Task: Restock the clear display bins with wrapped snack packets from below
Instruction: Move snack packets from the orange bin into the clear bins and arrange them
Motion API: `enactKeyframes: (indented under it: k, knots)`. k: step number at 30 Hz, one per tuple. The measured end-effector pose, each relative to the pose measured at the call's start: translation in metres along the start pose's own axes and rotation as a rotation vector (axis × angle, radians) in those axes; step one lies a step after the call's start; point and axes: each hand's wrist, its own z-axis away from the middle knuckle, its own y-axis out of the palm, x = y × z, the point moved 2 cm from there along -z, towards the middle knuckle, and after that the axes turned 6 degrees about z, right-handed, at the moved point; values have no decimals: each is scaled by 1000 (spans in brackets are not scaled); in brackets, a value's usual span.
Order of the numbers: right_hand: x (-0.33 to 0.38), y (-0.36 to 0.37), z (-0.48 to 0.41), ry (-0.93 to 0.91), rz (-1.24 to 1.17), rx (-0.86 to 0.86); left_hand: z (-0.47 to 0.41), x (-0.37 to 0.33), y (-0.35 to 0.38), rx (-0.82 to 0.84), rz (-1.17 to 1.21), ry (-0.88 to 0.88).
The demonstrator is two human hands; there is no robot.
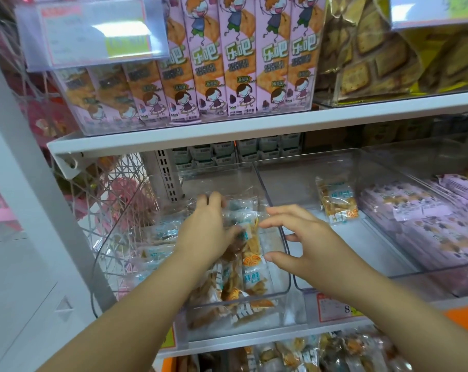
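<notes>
Two clear display bins stand side by side on the middle shelf. The left bin (286, 275) holds several wrapped snack packets (250, 264) with orange and blue print. My left hand (206, 232) reaches into this bin and grips a bunch of packets near its back. My right hand (302, 242) hovers over the divider between the bins, fingers spread and loosely curved, holding nothing. The right bin (383, 259) holds one packet (337, 200) leaning against its far wall.
Pink cracker boxes (222, 63) fill the shelf above, beside bagged biscuits (375, 57). Purple packets (426, 224) fill a bin at the right. More wrapped snacks (308, 355) lie on the shelf below. A white shelf post (39, 183) and wire mesh stand at the left.
</notes>
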Motion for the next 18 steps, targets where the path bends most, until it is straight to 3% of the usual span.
enactKeyframes:
  k: [1, 3, 6, 18]
  knots:
    - [0, 0, 0, 1, 2, -3, 3, 0, -1, 23, 83, 19]
    - [-2, 1, 0, 3, 4, -12, 7, -2, 3, 255, 184, 40]
    - [-2, 1, 0, 1, 10, -18, 6, -4, 16, 508, 97, 107]
    - [-4, 3, 0, -25, 0, -30, 9, 1, 41, 685, -165, 122]
